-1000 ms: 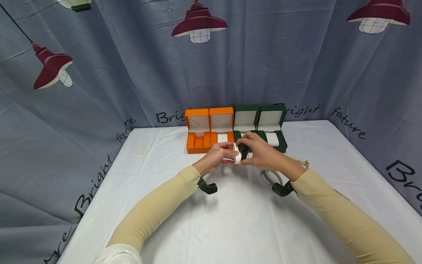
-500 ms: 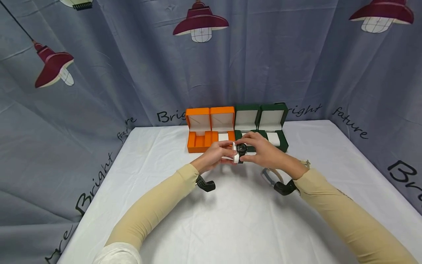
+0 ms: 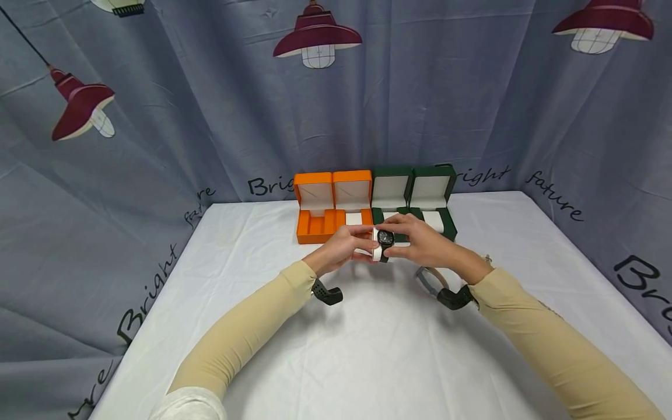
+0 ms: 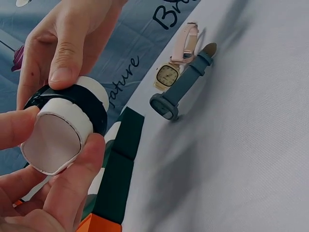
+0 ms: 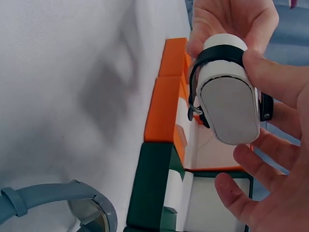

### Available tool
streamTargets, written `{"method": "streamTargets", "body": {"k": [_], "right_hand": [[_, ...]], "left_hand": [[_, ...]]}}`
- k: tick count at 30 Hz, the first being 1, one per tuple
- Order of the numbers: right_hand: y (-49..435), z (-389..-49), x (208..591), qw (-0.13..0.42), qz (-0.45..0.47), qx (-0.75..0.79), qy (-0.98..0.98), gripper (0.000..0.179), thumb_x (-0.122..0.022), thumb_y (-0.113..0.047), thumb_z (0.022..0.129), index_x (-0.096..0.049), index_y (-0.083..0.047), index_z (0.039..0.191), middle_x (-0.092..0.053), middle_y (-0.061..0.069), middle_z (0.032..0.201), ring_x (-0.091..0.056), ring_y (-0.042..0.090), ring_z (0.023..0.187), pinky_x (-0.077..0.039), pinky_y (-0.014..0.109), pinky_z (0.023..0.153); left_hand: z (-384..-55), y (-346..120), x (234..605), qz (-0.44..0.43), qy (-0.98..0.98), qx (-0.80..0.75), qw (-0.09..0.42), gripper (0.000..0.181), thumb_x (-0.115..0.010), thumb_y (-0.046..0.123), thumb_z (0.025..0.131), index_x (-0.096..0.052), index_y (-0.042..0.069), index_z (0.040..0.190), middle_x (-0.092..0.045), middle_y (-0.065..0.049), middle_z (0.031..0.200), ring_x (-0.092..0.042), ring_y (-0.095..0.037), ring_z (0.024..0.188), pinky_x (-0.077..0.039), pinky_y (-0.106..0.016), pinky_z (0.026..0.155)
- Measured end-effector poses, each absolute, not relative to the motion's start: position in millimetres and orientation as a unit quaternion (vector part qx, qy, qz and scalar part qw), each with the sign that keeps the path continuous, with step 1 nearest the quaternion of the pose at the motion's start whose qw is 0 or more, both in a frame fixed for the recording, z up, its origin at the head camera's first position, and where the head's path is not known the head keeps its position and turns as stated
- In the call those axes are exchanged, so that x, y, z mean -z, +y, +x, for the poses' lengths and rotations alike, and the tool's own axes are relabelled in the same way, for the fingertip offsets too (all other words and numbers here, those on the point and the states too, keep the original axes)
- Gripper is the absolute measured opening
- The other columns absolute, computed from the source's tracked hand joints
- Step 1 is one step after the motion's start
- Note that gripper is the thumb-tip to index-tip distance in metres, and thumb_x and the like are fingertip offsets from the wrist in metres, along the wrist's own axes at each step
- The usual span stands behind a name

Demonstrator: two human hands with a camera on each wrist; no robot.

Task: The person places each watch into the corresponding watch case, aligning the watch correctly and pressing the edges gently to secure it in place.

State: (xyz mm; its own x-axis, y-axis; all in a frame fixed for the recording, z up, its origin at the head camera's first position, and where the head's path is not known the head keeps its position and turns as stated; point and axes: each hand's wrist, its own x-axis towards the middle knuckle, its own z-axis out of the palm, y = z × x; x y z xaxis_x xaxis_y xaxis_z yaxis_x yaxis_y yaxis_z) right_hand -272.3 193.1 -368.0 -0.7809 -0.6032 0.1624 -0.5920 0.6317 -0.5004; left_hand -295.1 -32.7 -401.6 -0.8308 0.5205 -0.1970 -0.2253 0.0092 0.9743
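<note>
Between both hands, in front of the boxes, is a white watch cushion (image 4: 53, 140) with a black watch (image 3: 385, 238) wrapped around it. My left hand (image 3: 342, 245) grips one end of the cushion between thumb and fingers. My right hand (image 3: 420, 240) pinches the watch and cushion from the other side, its thumb on the black strap (image 5: 219, 54) in the right wrist view. The dial faces up toward the head camera. In the right wrist view the buckle (image 5: 195, 110) hangs at the cushion's side; whether it is fastened I cannot tell.
Two orange boxes (image 3: 317, 236) and two green boxes (image 3: 448, 227) stand open in a row behind the hands. A blue-grey strap watch (image 4: 186, 82) and a pink strap watch (image 4: 167, 75) lie on the white tablecloth (image 3: 367, 350), below the right forearm. A printed curtain (image 3: 210, 116) hangs behind.
The watch dial has turned to face more toward the head camera. The right hand's fingers have shifted slightly and lie lower over the watch; the left hand has hardly moved.
</note>
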Motion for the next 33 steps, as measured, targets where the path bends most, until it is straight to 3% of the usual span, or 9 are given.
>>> {"method": "streamTargets", "body": {"k": [11,18,22,28,33], "right_hand": [[195,-273,374,0.026,-0.306,0.302,0.903,0.089,-0.085,-0.033,0.082,-0.039,-0.016,0.156,-0.045,0.013,0.150,-0.048,0.037,0.132,-0.049,0.057,0.100],[191,-273,374,0.012,-0.305,0.287,0.908,0.087,-0.086,-0.028,0.081,-0.042,-0.010,0.154,-0.044,0.014,0.152,-0.049,0.032,0.131,-0.044,0.055,0.106],[190,-274,375,0.010,-0.303,0.282,0.910,0.086,-0.085,-0.028,0.082,-0.042,-0.009,0.154,-0.043,0.014,0.153,-0.048,0.033,0.132,-0.044,0.057,0.105],[188,-277,377,0.010,-0.295,0.288,0.911,0.085,-0.085,-0.028,0.082,-0.042,-0.009,0.153,-0.044,0.013,0.153,-0.049,0.034,0.132,-0.046,0.057,0.104],[184,-277,380,0.013,-0.296,0.288,0.911,0.084,-0.085,-0.028,0.083,-0.043,-0.009,0.152,-0.045,0.013,0.151,-0.047,0.034,0.134,-0.045,0.057,0.105]], "left_hand": [[-292,-37,403,0.118,0.637,-0.718,0.256,0.060,-0.062,0.006,0.097,-0.040,0.004,0.153,-0.057,-0.009,0.114,-0.063,-0.020,0.089,-0.058,-0.044,0.090],[-294,-40,406,0.135,0.630,-0.722,0.253,0.058,-0.062,0.005,0.098,-0.042,0.008,0.152,-0.055,-0.009,0.112,-0.062,-0.019,0.091,-0.058,-0.043,0.091],[-294,-42,405,0.156,0.647,-0.708,0.235,0.064,-0.066,0.005,0.095,-0.041,0.013,0.154,-0.052,-0.009,0.121,-0.061,-0.020,0.098,-0.058,-0.043,0.090],[-294,-43,404,0.205,0.701,-0.656,0.190,0.068,-0.076,0.009,0.089,-0.046,0.015,0.150,-0.047,-0.013,0.139,-0.065,-0.025,0.106,-0.054,-0.055,0.095],[-294,-47,407,0.215,0.762,-0.593,0.145,0.069,-0.083,0.015,0.083,-0.052,0.019,0.145,-0.053,-0.006,0.135,-0.068,-0.020,0.098,-0.057,-0.041,0.091]]}}
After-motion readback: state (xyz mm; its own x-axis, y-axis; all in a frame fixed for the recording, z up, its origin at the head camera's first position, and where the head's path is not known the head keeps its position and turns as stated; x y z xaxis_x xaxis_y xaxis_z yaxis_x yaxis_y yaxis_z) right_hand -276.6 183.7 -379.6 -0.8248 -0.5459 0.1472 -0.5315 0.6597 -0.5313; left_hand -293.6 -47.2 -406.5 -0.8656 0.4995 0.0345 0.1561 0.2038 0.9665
